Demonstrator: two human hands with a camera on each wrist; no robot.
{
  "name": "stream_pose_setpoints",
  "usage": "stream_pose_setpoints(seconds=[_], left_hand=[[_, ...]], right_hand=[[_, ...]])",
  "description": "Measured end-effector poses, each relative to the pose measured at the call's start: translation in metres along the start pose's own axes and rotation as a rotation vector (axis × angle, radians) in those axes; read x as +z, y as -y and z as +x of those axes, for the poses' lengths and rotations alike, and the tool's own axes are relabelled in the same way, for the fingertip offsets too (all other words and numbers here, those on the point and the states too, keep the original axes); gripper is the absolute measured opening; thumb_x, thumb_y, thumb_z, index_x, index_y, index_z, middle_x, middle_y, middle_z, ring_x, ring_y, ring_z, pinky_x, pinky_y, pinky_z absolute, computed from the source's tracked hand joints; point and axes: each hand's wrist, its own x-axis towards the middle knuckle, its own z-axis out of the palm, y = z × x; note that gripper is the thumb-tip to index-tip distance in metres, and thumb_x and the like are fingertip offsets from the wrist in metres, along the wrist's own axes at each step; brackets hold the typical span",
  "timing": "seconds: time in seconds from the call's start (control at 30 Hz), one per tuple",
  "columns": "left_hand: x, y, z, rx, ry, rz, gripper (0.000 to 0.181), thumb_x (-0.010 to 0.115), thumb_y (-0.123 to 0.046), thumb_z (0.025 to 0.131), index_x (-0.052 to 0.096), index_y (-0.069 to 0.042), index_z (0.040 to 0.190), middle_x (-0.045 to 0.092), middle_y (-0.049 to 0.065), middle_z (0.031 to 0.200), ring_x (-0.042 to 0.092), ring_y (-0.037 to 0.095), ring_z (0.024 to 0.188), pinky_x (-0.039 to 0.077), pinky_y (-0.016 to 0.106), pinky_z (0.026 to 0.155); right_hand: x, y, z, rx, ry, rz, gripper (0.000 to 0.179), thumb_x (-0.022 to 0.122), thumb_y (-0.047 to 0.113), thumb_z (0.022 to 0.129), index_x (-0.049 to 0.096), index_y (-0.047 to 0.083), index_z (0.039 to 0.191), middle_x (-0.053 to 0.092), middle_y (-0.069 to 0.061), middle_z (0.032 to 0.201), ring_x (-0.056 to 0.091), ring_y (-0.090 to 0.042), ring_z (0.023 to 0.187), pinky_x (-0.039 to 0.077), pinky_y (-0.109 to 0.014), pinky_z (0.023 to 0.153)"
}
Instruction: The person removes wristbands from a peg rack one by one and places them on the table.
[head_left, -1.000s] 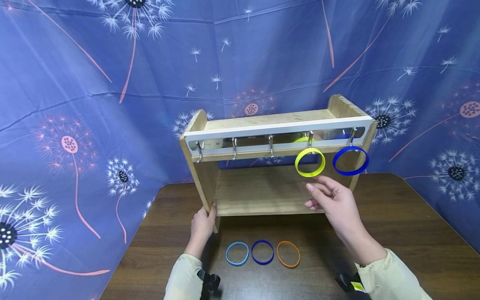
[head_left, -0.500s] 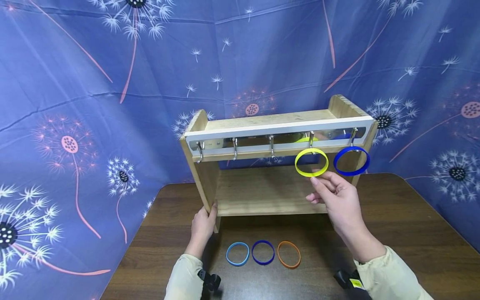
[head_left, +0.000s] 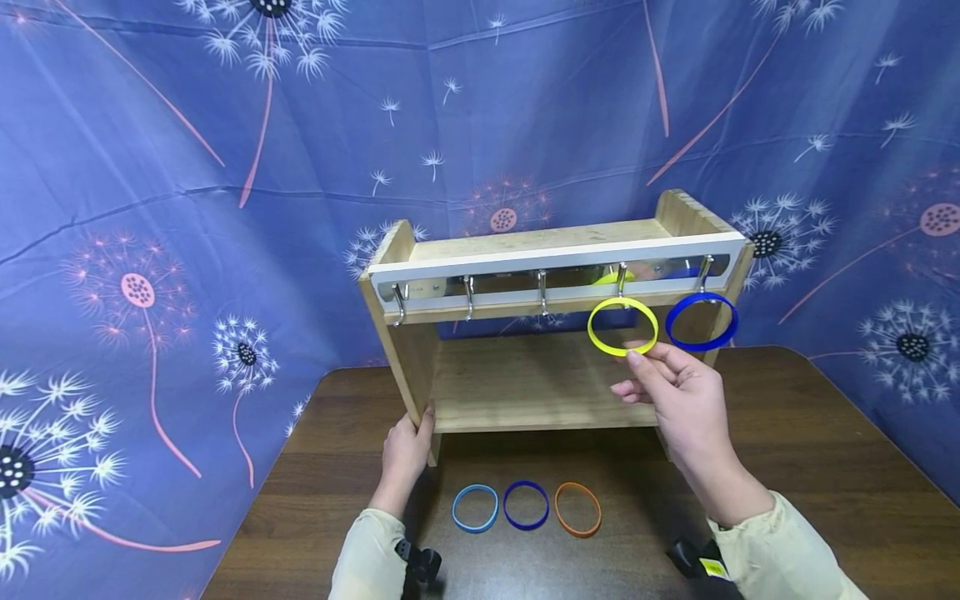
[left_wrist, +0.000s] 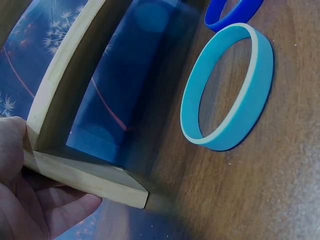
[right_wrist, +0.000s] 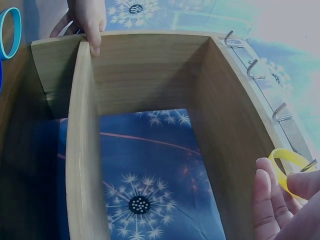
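Observation:
In the head view, a wooden shelf [head_left: 510, 375] carries a row of metal hooks [head_left: 542, 292] along its upper front. A yellow wristband [head_left: 594, 333] hangs at the second hook from the right, and my right hand [head_left: 686, 400] pinches its lower edge between thumb and fingers. In the right wrist view a hook tip shows inside the yellow band's loop. A blue wristband [head_left: 702, 346] hangs from the rightmost hook. At the lower left, my left hand [head_left: 405, 454] grips the shelf's side panel [left_wrist: 100, 182].
On the brown table [head_left: 300, 517] before the shelf lie a light blue wristband [head_left: 475, 530], a dark blue wristband [head_left: 527, 527] and an orange wristband [head_left: 577, 532], side by side. A blue dandelion-print cloth [head_left: 225, 208] hangs behind the table.
My right hand's thumb and fingers have come up onto the yellow wristband's lower edge and now pinch it. The band has shifted slightly; my left hand has stayed at the side panel.

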Motion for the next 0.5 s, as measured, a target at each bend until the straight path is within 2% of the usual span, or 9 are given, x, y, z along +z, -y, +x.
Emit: stream_pose_setpoints(seconds=[0.3, 0.5], left_hand=[[-0.0006, -0.0010, -0.0004, 0.001, 0.007, -0.002, 0.038, 0.052, -0.039, 0.098, 0.055, -0.010, 0.073, 0.059, 0.010, 0.067, 0.060, 0.034, 0.065, 0.044, 0.050, 0.059], [-0.0012, -0.0009, -0.0014, -0.005, 0.012, 0.000, 0.038, 0.052, -0.038, 0.098, 0.054, -0.011, 0.072, 0.056, 0.008, 0.064, 0.058, 0.032, 0.064, 0.044, 0.049, 0.059]], right_hand=[[-0.0001, 0.0056, -0.0034, -0.003, -0.023, 0.031, 0.026, 0.065, 0.007, 0.093, 0.062, -0.012, 0.110, 0.074, -0.005, 0.083, 0.070, -0.017, 0.063, 0.055, -0.028, 0.064], [0.0000, 0.0089, -0.0061, -0.001, -0.018, 0.057, 0.017, 0.065, 0.006, 0.093, 0.067, -0.003, 0.107, 0.074, -0.006, 0.085, 0.071, -0.018, 0.064, 0.055, -0.029, 0.065]])
